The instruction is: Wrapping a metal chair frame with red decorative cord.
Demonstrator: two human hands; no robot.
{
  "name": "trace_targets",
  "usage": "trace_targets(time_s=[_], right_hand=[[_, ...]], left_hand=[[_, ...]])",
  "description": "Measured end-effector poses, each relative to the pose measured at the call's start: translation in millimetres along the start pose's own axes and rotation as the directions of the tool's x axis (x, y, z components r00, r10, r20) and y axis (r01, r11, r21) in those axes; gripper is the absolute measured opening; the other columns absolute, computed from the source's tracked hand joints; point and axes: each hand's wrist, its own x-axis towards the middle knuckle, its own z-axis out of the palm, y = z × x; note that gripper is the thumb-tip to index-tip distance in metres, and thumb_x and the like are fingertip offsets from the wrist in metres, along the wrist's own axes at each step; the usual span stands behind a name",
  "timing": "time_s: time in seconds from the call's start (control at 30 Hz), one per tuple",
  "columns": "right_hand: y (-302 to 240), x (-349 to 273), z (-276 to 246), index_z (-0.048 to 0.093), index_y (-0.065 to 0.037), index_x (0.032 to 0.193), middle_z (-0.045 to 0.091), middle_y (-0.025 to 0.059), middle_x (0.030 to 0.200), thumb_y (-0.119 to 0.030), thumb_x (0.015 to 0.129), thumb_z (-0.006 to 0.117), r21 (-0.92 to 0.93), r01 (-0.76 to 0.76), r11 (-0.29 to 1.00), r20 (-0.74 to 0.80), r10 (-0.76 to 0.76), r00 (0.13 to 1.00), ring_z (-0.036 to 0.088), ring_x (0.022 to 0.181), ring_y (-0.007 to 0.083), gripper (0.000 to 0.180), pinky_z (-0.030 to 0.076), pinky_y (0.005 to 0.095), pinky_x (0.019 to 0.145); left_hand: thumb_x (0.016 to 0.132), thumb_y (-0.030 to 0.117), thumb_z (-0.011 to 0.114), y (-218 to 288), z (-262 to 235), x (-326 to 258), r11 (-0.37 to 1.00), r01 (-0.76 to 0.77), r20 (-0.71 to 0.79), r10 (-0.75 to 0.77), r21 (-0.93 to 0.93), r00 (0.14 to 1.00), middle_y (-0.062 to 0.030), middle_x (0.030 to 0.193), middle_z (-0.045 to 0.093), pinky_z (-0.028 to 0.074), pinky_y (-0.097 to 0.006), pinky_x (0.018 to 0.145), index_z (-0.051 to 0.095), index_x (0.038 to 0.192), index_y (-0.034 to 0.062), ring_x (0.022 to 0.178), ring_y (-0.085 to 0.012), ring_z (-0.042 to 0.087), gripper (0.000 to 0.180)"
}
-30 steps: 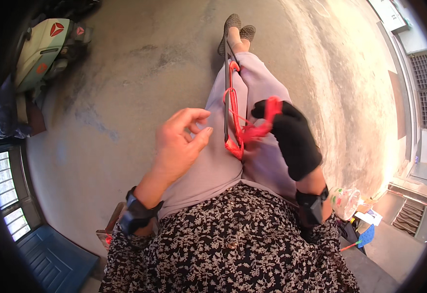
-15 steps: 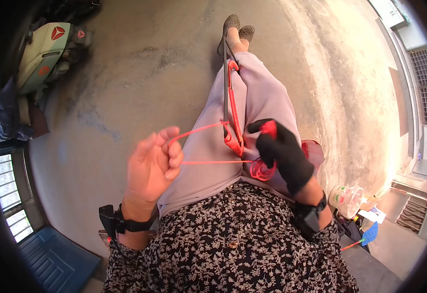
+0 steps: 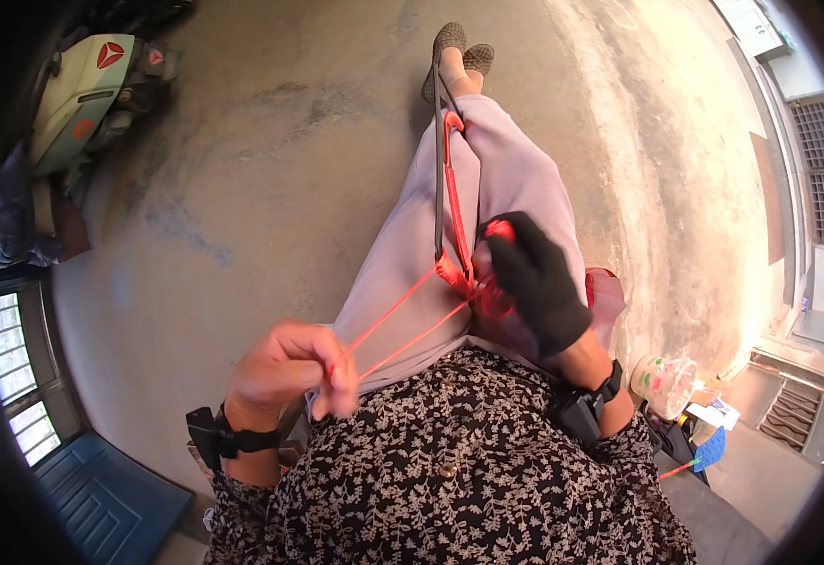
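Observation:
A long black narrow frame (image 3: 439, 179) runs from near my shoes down to my lap, its lower end and one side wrapped in red cord. Two strands of red cord (image 3: 396, 305) stretch taut from that wrapped end to my left hand (image 3: 290, 372), which is bare and closed on them with curled fingers. Right of the wrapped end, my right hand (image 3: 542, 287), in a black glove, closes around a red bit that shows at its fingertips. Blurred loops of cord hang beside the glove; exactly how they are gripped is hidden.
Crossed legs in pale trousers (image 3: 525, 169) stretch over a concrete floor. A scooter (image 3: 87, 94) stands at the far left, above a blue panel (image 3: 115, 499). On the right are a red translucent bag (image 3: 606, 299), a white plastic bag (image 3: 664, 381) and a blue flyswatter (image 3: 710, 450).
My left hand has moved down and closed, drawing the cord strands toward me at a slant. My right hand has shifted slightly up and closer to the frame's wrapped end.

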Motion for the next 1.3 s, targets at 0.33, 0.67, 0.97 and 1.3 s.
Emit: trace_targets(time_s=[0.33, 0.67, 0.97, 1.3], right_hand=[[8.7, 22.4, 14.2, 0.065, -0.001, 0.105, 0.067, 0.0065, 0.086, -0.017, 0.088, 0.066, -0.069, 0.166, 0.984, -0.057, -0.17, 0.984, 0.063, 0.078, 0.0109, 0.023, 0.05, 0.0271, 0.07], [3.3, 20.5, 4.0, 0.058, -0.001, 0.117, 0.067, 0.007, 0.09, -0.011, 0.09, 0.062, 0.325, 0.004, 0.946, 0.049, -0.021, 0.999, 0.063, 0.083, 0.0092, 0.029, 0.05, 0.0241, 0.073], [33.1, 27.1, 19.7, 0.06, -0.004, 0.112, 0.069, 0.009, 0.097, -0.02, 0.089, 0.063, 0.039, 0.076, 0.996, 0.103, -0.079, 0.991, 0.065, 0.092, 0.0148, 0.029, 0.05, 0.0293, 0.082], [27.3, 28.3, 19.9, 0.063, -0.004, 0.1, 0.067, 0.0057, 0.087, -0.021, 0.086, 0.066, 0.115, -0.106, 0.988, 0.055, 0.1, 0.993, 0.061, 0.079, 0.01, 0.023, 0.049, 0.0264, 0.073]], left_hand=[[0.095, 0.012, 0.056, -31.1, 2.2, 107.3, 0.936, -0.06, -0.393, 0.203, 0.346, 0.897, -0.0084, 0.113, 0.063, 0.054, -0.024, 0.07, 0.054, 0.128, 0.0004, 0.096, -0.0165, 0.062, 0.035], [0.097, 0.014, 0.055, -24.2, -13.0, 102.7, 0.991, 0.049, -0.471, 0.014, 0.122, 0.882, -0.0074, 0.095, 0.064, 0.053, -0.021, 0.059, 0.058, 0.111, 0.0017, 0.077, -0.0094, 0.062, 0.019], [0.091, 0.012, 0.06, -21.9, -4.4, 126.1, 0.794, 0.297, -0.518, 0.025, 0.53, 0.855, -0.0075, 0.086, 0.066, 0.052, -0.022, 0.057, 0.055, 0.114, -0.0027, 0.07, -0.011, 0.064, 0.028], [0.079, 0.024, 0.077, -27.7, -6.2, 155.6, 0.135, 0.365, -0.389, 0.349, 0.921, 0.853, -0.017, 0.065, 0.063, 0.049, -0.04, 0.061, 0.064, 0.07, 0.0009, 0.062, -0.0307, 0.064, 0.028]])
